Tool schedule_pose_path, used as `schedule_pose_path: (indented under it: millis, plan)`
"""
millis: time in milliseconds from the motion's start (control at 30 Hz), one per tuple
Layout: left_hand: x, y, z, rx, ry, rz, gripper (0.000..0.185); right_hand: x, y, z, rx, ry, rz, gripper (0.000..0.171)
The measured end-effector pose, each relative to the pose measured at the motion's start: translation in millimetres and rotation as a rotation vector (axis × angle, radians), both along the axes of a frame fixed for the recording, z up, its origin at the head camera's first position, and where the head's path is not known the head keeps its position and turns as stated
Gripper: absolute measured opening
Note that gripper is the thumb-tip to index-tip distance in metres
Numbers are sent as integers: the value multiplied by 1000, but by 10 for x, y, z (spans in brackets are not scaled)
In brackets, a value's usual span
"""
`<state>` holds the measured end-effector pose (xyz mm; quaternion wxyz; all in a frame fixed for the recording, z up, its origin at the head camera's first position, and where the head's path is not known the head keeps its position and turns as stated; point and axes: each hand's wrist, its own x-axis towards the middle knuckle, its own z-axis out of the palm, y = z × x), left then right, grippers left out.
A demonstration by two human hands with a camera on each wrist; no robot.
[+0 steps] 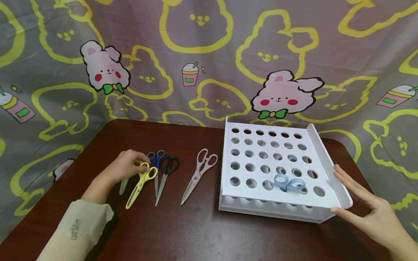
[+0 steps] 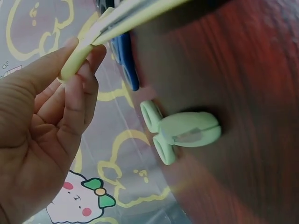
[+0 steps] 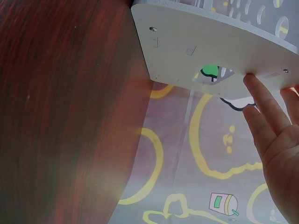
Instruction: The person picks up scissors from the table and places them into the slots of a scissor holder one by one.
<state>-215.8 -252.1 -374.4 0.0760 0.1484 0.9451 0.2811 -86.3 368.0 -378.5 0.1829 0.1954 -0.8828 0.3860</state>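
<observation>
My left hand point(image 1: 141, 164) pinches a handle loop of the yellow scissors point(image 1: 141, 182), which lie on the brown table point(image 1: 196, 232). In the left wrist view my fingers point(image 2: 79, 79) curl round that yellow handle point(image 2: 74, 60). Small green scissors point(image 2: 183, 133) lie beside them, partly hidden under my hand in the head view point(image 1: 123, 186). My right hand point(image 1: 347, 183) is open, fingers straight against the right side wall of a white rack point(image 1: 323, 156) full of round holes. Light blue scissors point(image 1: 289, 183) stand in a front-row hole. The right wrist view shows my fingers point(image 3: 261, 105) touching the rack's side panel point(image 3: 205, 44).
Blue scissors point(image 1: 157, 159), black scissors point(image 1: 167, 169) and pale pink scissors point(image 1: 200, 172) lie in a row between my left hand and the rack. A patterned cloth point(image 1: 209, 54) hangs behind the table. The table edges are near on the left and right.
</observation>
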Motion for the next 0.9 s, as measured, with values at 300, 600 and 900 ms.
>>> schedule_pose_path:
  millis: [300,600,900]
  plan:
    - [42,80,128,2,12,36,23,16,-29,55,31,-13,-6,96]
    - [101,156,233,10,72,28,23,8,-21,48,36,0,-6,96]
    - [199,231,357,42,108,45,20,1,-26,46,23,-20,-7,95]
